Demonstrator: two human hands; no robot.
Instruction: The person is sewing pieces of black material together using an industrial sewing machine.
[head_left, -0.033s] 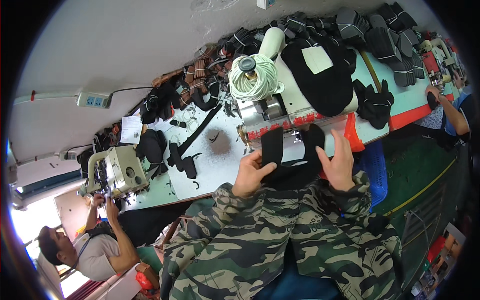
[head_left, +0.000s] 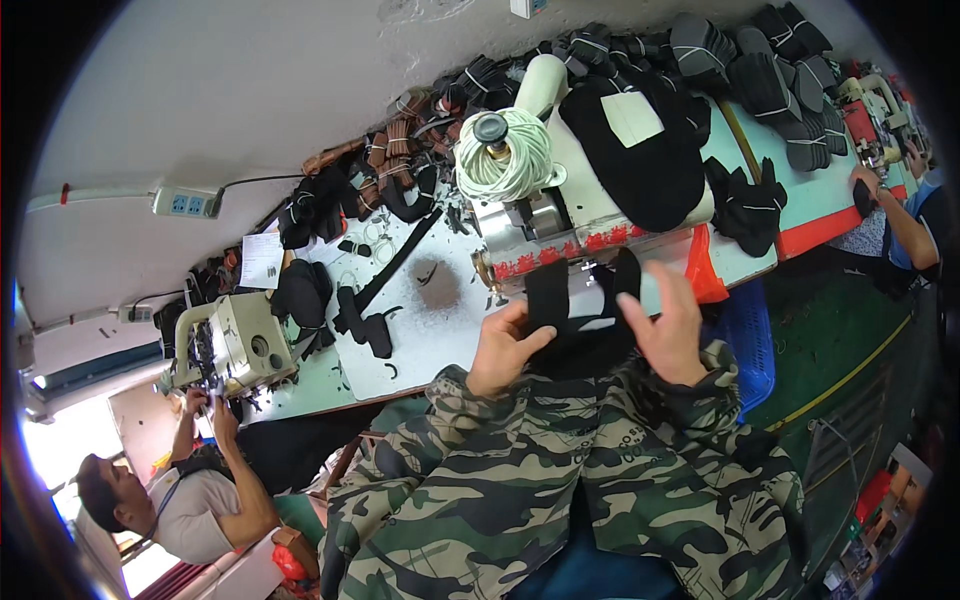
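In front of my jacket lies a black U-shaped cut fabric piece (head_left: pixel 580 350) with two upright arms and a pale patch between them. My left hand (head_left: pixel 503 348) is closed on its left arm, thumb on top and fingers behind. My right hand (head_left: pixel 668 330) is beside the right arm, with the thumb tip touching the fabric and the slightly blurred fingers held apart from it. Just beyond is the sewing machine (head_left: pixel 630 240), carrying a coil of white cord (head_left: pixel 503 155) on its spool post. A large black cloth piece (head_left: pixel 640 170) with a pale square drapes over the machine.
Bundled dark pieces (head_left: pixel 702 50) line the wall. Black scraps (head_left: pixel 370 330) lie on the white table (head_left: pixel 420 345). At right are an orange-red bag (head_left: pixel 706 270) and a blue basket (head_left: pixel 748 350). Co-workers sit left (head_left: pixel 190 500) and right (head_left: pixel 905 220), each by another machine.
My right hand has shifted slightly left, its fingers bending inward. The right arm of the black fabric piece has moved left and narrowed, and the pale patch shows more.
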